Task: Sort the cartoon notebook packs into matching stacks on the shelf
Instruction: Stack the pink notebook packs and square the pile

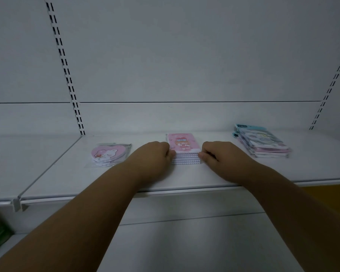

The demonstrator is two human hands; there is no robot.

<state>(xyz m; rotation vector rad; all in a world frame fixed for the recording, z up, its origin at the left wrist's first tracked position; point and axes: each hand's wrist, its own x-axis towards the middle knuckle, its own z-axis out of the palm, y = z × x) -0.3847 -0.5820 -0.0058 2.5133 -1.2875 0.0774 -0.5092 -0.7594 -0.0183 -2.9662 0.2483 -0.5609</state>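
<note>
Both hands are on the middle stack now; the left hand (155, 154) sits against the left edge of the pink girl notebook stack (185, 152) and the right hand (214, 155) against its right edge, fingers curled in and clamped on the sides of the pile; that two-sided squeeze reads as squaring the packs up so the edges line up, rather than lifting them, though I cannot tell whether the stack is off the surface at all.

The stack stands in the centre of the white shelf (86, 181), set back from the front lip; several notebooks deep, same pink cover on top, which suits a matching pile.

To the left, well apart, lies the heart-shaped bunny pack (108, 155), flat in its clear wrapper; a thin pile of its own kind, kept separate because its design differs.

To the right, near the right hand but not touching it, sits the blue-topped stack (263, 144), fanned a little and slightly askew; that one looks the least tidy and may want the same squaring.

Three designs, three spots along the shelf; the sorting appears close to done.
</note>
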